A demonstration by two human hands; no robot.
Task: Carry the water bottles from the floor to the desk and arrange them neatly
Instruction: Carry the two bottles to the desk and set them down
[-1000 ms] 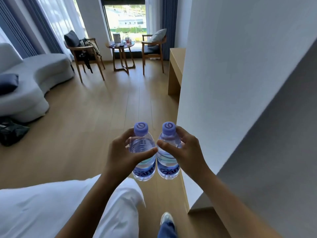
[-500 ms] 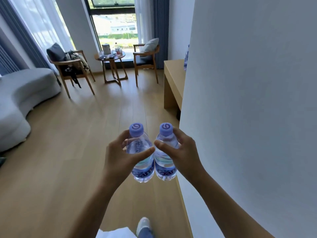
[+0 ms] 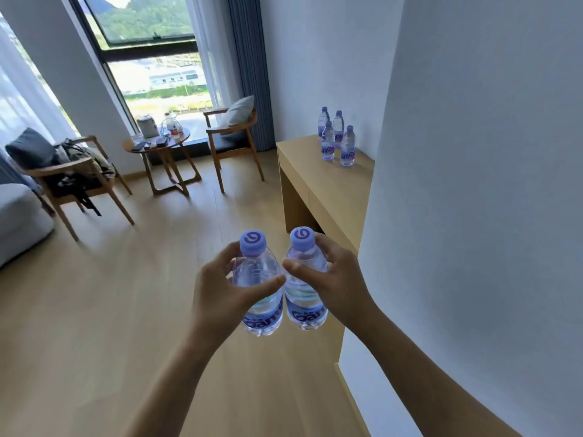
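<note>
The left hand (image 3: 220,291) is wrapped round one small water bottle (image 3: 260,288), thumb across its front and fingers curled behind; the right hand (image 3: 337,279) grips a second bottle (image 3: 304,285) the same way; the two bottles are upright, side by side and touching or nearly so, held in the air above the wooden floor (image 3: 94,310), short of the near end of the desk (image 3: 318,187). Each bottle is clear plastic with water inside, a lilac cap bearing a swirl mark, and a blue-violet label low on the body. On the desk, toward its far end by the wall, four more bottles (image 3: 337,138) of the same kind stand upright in a tight cluster. Beyond the desk, an armchair (image 3: 235,137) with a grey cushion faces a round side table (image 3: 162,152).
</note>
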